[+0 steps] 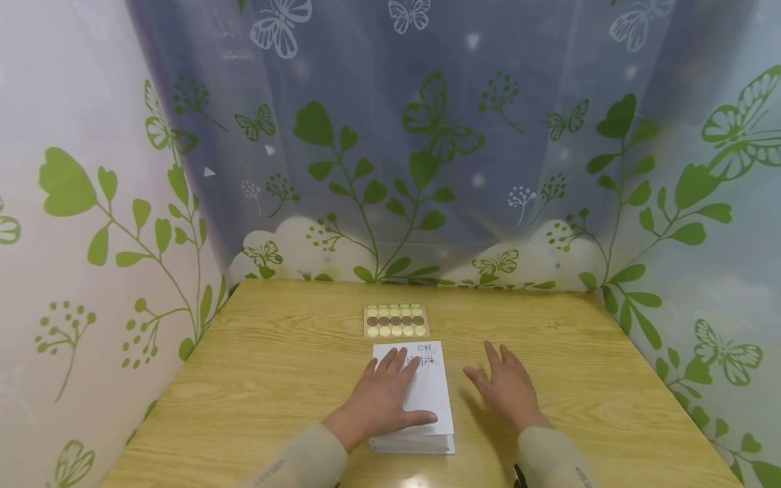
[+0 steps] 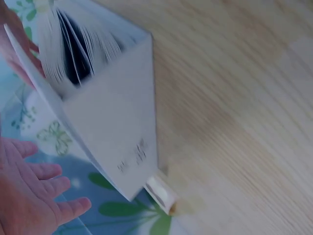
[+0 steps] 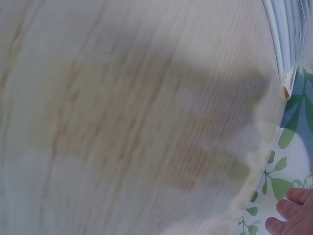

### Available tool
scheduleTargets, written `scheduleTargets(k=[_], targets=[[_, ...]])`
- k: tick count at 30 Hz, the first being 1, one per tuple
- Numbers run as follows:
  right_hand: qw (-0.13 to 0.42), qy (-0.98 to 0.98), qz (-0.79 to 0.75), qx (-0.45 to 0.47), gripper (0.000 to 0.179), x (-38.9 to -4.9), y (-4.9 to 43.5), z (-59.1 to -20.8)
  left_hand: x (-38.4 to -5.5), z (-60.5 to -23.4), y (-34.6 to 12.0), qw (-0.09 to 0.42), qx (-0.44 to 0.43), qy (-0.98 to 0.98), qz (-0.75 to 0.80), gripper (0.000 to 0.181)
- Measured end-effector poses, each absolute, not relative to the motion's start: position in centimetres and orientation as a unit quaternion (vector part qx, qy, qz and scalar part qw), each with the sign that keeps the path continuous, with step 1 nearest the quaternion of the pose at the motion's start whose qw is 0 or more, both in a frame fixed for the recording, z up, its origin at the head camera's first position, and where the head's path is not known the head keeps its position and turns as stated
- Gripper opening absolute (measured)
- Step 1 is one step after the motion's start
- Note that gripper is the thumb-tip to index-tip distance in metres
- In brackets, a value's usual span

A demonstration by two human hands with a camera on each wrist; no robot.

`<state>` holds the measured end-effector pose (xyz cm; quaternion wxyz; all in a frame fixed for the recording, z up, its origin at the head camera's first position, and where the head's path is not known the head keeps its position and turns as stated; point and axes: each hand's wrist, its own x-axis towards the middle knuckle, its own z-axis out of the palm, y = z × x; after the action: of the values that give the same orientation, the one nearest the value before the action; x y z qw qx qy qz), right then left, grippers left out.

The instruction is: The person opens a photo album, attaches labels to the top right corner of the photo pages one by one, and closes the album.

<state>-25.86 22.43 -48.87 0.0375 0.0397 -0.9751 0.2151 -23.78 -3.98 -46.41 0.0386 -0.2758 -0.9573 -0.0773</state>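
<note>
A thick white book lies on the wooden table, dark characters at the far end of its cover. In the head view my left hand stretches over that cover, fingers spread and thumb pointing right. The left wrist view shows the book from the side, with loosely fanned pages, and the left hand's fingers extended above the cover. My right hand is held over the table to the right of the book, fingers apart and holding nothing. Its fingertips show at the right wrist view's lower edge.
Just beyond the book lies a flat tray of round discs, pale rows with one dark row. Curtains with leaves and butterflies enclose the table at the back and both sides.
</note>
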Motion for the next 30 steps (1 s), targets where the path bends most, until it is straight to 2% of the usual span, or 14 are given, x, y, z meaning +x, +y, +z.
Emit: scheduleTargets(k=[12, 22, 30], targets=[[0.048, -0.974, 0.217, 0.044, 0.081, -26.0, 21.9, -49.5, -22.0, -46.8, -2.0, 0.047, -0.309, -0.949, -0.042, 0.099], [0.052, -0.97, 0.231, 0.051, 0.078, -25.6, 21.4, -49.8, -21.6, -47.1, -1.9, 0.09, -0.338, -0.937, -0.027, 0.075], [0.053, -0.966, 0.247, 0.058, 0.071, -25.4, 20.7, -49.6, -22.1, -46.9, -2.5, 0.094, -0.331, -0.938, -0.042, 0.071]])
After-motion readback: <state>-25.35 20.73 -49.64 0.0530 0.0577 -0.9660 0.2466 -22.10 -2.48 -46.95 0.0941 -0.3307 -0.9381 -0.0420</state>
